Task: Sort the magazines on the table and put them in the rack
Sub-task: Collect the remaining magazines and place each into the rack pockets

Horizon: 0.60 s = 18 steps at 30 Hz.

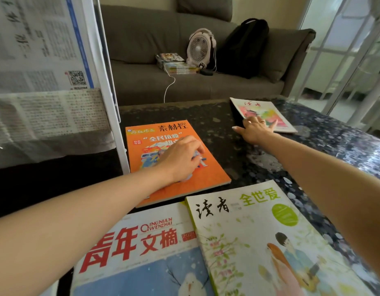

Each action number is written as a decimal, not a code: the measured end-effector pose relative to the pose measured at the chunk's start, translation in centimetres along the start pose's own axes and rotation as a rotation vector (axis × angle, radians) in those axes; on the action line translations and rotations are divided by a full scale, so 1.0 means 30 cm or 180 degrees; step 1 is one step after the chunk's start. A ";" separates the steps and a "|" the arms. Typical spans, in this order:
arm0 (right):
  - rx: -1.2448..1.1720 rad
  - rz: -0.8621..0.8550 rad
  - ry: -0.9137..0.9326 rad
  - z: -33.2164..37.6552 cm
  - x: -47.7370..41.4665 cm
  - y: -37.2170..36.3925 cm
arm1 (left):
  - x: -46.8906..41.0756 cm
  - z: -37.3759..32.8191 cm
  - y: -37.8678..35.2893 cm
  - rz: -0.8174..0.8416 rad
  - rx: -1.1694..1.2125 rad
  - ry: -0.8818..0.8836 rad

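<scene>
Several magazines lie flat on a dark speckled table (227, 129). My left hand (181, 157) rests palm down on an orange magazine (157, 129) at the middle left, fingers curled on its cover. My right hand (254, 130) reaches to the far right, fingers spread on the near edge of a white magazine with a pink and green picture (263, 110). Near me lie a magazine with big red characters (138, 242) and, partly over it, a white one with green characters (259, 231). The white rack (112, 92) stands at the left, holding newspapers (42, 60).
A grey sofa (155, 35) stands behind the table, bearing a small white fan (199, 48), a stack of books (176, 64), a black backpack (242, 45) and a white cable (168, 87). A white metal grille (345, 50) rises at the right.
</scene>
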State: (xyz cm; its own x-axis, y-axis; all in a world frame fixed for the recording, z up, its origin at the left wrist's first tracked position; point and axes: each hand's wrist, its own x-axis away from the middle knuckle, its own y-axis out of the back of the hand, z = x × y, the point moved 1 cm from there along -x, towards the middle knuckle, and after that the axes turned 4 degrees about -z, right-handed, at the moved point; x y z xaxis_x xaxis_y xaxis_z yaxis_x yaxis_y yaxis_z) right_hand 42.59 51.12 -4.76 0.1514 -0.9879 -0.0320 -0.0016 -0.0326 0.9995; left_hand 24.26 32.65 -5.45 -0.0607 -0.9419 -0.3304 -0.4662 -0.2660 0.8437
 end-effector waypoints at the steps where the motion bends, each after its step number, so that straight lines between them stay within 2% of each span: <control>1: 0.0017 -0.0056 0.0119 0.029 0.033 0.016 | -0.006 -0.010 0.001 -0.0041 0.0192 0.0163; 5: 0.0085 -0.0163 0.0554 0.148 0.246 0.077 | -0.051 -0.056 0.015 -0.0295 0.1441 0.1192; 9: -0.0001 -0.0359 0.1354 0.223 0.528 0.118 | -0.078 -0.097 0.025 0.0060 0.3003 0.2374; 12: -0.0663 -0.0518 0.1756 0.237 0.672 0.157 | -0.045 -0.114 0.030 0.0273 0.2792 0.2733; 14: -0.1027 -0.0484 0.1446 0.209 0.678 0.185 | -0.017 -0.111 0.027 0.0104 0.2450 0.2778; 18: -0.1250 -0.0198 0.0409 0.123 0.584 0.181 | 0.055 -0.102 0.067 -0.0332 0.2337 0.2618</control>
State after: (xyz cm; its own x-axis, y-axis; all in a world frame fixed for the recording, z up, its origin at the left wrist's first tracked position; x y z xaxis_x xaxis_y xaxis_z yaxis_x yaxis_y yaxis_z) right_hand 41.60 33.08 0.09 0.2615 -0.9582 -0.1160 0.3847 -0.0068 0.9230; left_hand 25.92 29.92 -2.99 0.4873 -0.8434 0.2263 -0.8615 -0.4221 0.2821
